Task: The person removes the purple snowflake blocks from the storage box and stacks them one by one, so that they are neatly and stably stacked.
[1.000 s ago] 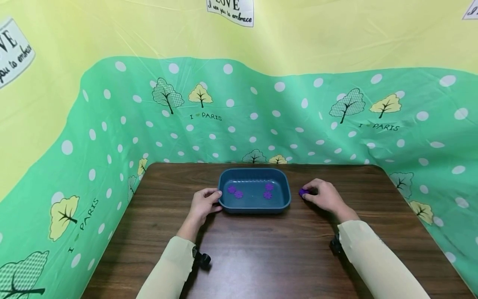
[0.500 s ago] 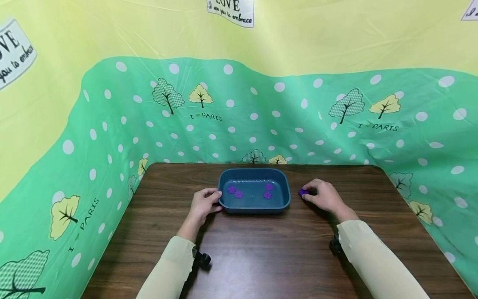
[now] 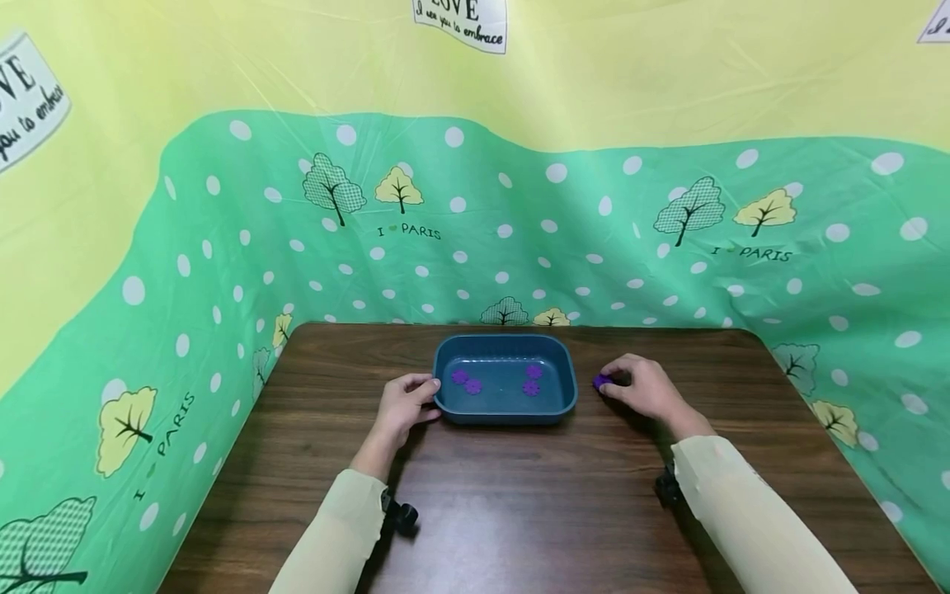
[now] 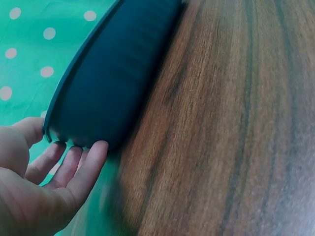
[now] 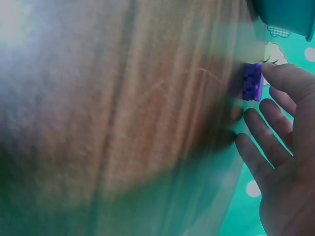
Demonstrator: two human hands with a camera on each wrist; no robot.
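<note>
A dark blue plastic basin point(image 3: 505, 417) stands on the table. My left hand point(image 3: 404, 404) holds its left end, thumb over the rim and fingers against the outer wall, as the left wrist view also shows. Flat purple flower-shaped pieces lie inside: a pair point(image 3: 472, 386) toward the left and a pair point(image 3: 531, 387) toward the right. Just right of the basin, my right hand point(image 3: 647, 389) pinches a small purple stack point(image 5: 252, 82) with notched edges. The thumb touches its near end; the remaining fingers spread behind it in the right wrist view. Part of the stack is hidden.
The dark wood-grain table point(image 3: 519, 503) runs under both forearms. A green and yellow printed cloth point(image 3: 519, 198) hangs behind it and along both sides. Each wrist carries a small black camera; the left camera point(image 3: 406, 517) hangs above the tabletop.
</note>
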